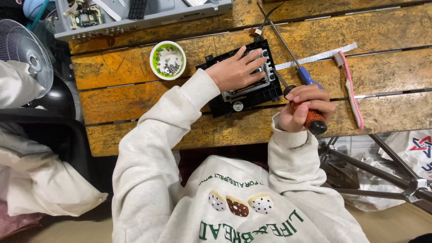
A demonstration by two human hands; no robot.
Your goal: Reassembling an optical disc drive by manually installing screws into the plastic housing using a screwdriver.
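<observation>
A black printer part with a grey metal frame point(245, 92) lies on the worn yellow wooden table point(135, 99). My left hand point(236, 69) rests flat on top of it, fingers spread. My right hand point(303, 108) grips an orange-and-black handled screwdriver point(310, 118), whose shaft points to the part's right edge. A second screwdriver with a blue handle point(307, 75) lies just beyond my right hand, its long shaft running up and left.
A small green-and-white bowl of screws point(168, 60) stands left of the part. A pink toothbrush point(351, 90) and a white flat ribbon cable point(317, 56) lie to the right. A grey opened device point(144, 15) sits at the back. A fan point(24, 51) stands left.
</observation>
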